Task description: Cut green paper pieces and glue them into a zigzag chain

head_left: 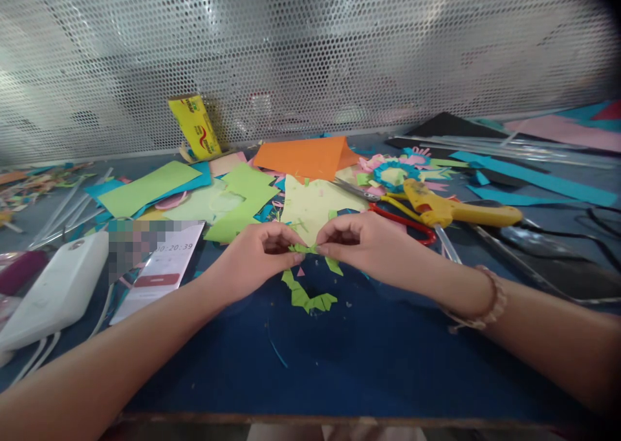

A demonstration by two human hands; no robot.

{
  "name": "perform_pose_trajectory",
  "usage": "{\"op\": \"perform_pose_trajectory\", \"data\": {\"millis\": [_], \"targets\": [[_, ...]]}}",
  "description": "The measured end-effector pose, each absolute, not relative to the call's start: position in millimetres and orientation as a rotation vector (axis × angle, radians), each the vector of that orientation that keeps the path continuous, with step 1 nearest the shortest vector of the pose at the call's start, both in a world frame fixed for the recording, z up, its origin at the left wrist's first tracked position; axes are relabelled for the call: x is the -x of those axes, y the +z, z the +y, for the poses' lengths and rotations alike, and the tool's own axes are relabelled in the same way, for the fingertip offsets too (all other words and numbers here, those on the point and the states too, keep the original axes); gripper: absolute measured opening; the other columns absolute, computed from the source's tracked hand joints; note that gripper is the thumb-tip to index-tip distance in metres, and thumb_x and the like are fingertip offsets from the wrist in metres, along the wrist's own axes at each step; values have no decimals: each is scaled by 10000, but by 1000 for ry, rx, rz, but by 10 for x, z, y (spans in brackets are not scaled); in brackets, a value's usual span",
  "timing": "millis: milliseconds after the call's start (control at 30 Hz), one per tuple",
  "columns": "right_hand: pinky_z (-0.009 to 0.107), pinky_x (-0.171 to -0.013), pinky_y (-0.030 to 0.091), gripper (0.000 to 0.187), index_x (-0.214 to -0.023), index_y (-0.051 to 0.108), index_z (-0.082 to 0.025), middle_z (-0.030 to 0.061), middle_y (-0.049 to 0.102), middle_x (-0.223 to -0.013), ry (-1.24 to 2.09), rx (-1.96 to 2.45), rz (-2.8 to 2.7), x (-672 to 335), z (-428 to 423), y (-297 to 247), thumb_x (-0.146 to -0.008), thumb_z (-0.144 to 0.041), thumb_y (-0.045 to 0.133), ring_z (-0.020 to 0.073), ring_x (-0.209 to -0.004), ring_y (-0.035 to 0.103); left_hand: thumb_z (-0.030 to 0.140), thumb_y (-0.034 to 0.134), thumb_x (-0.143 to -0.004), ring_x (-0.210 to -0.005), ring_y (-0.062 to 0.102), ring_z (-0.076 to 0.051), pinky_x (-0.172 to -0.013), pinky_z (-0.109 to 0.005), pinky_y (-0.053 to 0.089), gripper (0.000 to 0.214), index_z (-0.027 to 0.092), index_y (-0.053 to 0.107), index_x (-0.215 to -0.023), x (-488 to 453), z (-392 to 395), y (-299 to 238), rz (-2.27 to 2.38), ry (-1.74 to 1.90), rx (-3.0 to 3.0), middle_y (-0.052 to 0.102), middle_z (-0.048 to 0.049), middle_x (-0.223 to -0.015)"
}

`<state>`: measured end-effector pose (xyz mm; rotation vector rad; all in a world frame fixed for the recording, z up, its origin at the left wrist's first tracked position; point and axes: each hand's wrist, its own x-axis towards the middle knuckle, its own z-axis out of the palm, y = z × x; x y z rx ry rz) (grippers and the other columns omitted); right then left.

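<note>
Between my two hands is a notched green paper strip [310, 300], which curves down in a loop over the blue tabletop [339, 370]. My left hand [259, 257] pinches it from the left with thumb and forefinger. From the other side my right hand [359, 240] grips it the same way, its fingertips almost meeting the left ones. A short end of the strip hangs below the right fingers. Just beyond the hands lies a pale yellow paper sheet [305, 205] with small green scraps on it.
Right of my hands are red-and-yellow scissors [398, 218] and a yellow glue gun [460, 211]. A phone [165, 273] and a white power bank [63, 286] lie left. Behind stand folded orange paper [301, 158], a yellow box [196, 127] and a perforated metal panel [301, 53].
</note>
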<state>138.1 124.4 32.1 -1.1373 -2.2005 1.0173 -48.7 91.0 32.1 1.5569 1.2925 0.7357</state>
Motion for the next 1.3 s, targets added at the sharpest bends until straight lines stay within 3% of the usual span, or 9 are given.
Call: {"op": "perform_pose_trajectory", "data": {"millis": [400, 600, 833, 967, 1133, 1300], "targets": [[218, -511, 409, 134, -740, 629, -177, 1, 626, -647, 1048, 1129, -2205, -1386, 1252, 308, -771, -277, 546, 96, -565, 535, 219, 663, -705, -708, 638, -143, -734, -300, 485, 143, 159, 589, -811, 490, 915, 303, 1253, 759, -1493, 665, -7, -715], [246, -655, 471, 228, -915, 640, -181, 33, 668, -850, 961, 1086, -2194, -1410, 1288, 321, -832, -319, 479, 130, -748, 604, 227, 654, -707, -702, 598, -124, -702, -282, 464, 173, 167, 614, -865, 514, 929, 273, 1299, 860, -1500, 624, 8, -744], [238, -644, 497, 140, -851, 627, -168, 33, 677, -792, 1024, 1147, -2150, -1452, 1397, 278, -739, -235, 577, 132, -710, 626, 224, 661, -682, -785, 564, -128, -678, -261, 452, 289, 168, 616, -962, 550, 954, 220, 1350, 914, -1417, 607, -32, -909], [246, -603, 492, 150, -851, 642, -171, 33, 672, -757, 869, 1164, -2170, -1494, 1464, 294, -731, -235, 578, 135, -671, 617, 190, 656, -653, -769, 570, -140, -611, -248, 457, 353, 155, 596, -999, 518, 939, 228, 1402, 878, -1353, 602, -41, -888], [261, -560, 466, 76, -740, 640, -180, 38, 660, -732, 426, 1206, -2220, -1658, 1618, 320, -723, -226, 583, 132, -611, 592, 162, 621, -660, -773, 627, -163, -589, -250, 481, 385, 135, 553, -1037, 508, 919, 234, 1384, 722, -1368, 622, -64, -925], [274, -611, 469, 103, -671, 679, -207, 12, 686, -695, 217, 1304, -2237, -1932, 1879, 342, -723, -227, 592, 155, -654, 623, 266, 595, -716, -743, 647, -194, -535, -251, 487, 229, 147, 605, -911, 532, 882, 237, 1319, 558, -1662, 683, -55, -766]]}}
